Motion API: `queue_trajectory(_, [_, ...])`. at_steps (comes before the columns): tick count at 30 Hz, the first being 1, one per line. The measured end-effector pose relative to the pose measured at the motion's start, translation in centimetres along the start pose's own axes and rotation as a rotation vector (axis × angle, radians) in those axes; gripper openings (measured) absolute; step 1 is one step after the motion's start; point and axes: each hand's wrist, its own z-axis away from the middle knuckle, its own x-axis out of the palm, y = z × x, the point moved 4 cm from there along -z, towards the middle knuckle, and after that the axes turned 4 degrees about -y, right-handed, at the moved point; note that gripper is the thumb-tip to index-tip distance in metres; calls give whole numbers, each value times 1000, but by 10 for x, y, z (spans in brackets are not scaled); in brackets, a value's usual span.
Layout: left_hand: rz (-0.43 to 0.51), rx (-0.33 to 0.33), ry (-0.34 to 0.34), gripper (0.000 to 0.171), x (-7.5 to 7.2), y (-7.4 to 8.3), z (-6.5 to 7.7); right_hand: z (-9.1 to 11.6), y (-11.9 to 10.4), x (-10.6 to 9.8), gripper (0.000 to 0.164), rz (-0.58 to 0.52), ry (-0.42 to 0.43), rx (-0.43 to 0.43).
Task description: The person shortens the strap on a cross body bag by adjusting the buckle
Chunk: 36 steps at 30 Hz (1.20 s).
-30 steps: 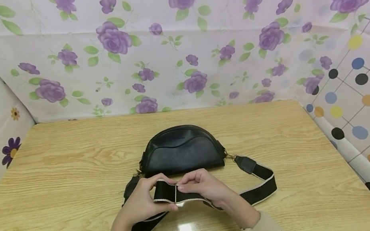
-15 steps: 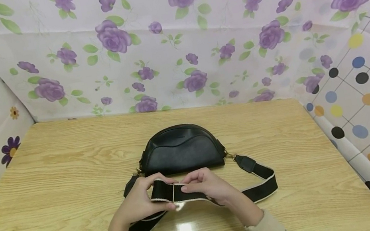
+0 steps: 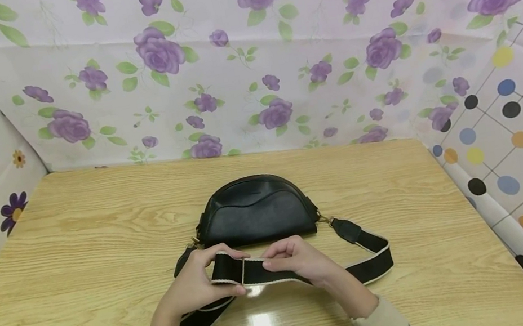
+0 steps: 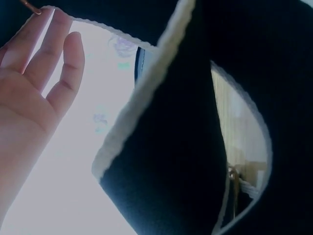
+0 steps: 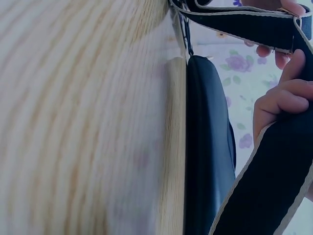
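A black half-moon bag (image 3: 256,215) rests on the table, its wide black strap (image 3: 281,271) with pale edges clipped to both ends. My left hand (image 3: 191,285) holds a loop of the strap, with fingers and thumb at the two edges by a thin gold slider (image 3: 243,272). To its right, my right hand (image 3: 303,262) pinches the strap between thumb and fingers, a little apart from the slider. The right wrist view shows the curled fingers (image 5: 286,100) of that hand on the strap. Large folds of strap (image 4: 161,132) fill much of the left wrist view.
The wooden table (image 3: 112,226) extends around the bag. Behind it hangs a floral sheet (image 3: 227,77), with a dotted sheet (image 3: 510,146) on the right. The strap's right stretch (image 3: 370,268) bends across the tabletop beside my right forearm.
My right hand has shifted right along the strap, away from the slider, so more strap shows between them. My left hand and the slider have moved slightly left. The bag stays put.
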Motion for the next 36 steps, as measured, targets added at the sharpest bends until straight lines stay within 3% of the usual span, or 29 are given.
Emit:
queue_trajectory(15, [96,41,0,43,0,-2,0,-4,1,4,28,9,65,-6])
queue_trajectory(25, [71,88,6,42,1,0,-3,-6,-1,7,29,-1,79,-3])
queue_trajectory(36, [88,56,-1,41,3,-2,-4,-9,-3,11,23,-28,92,9])
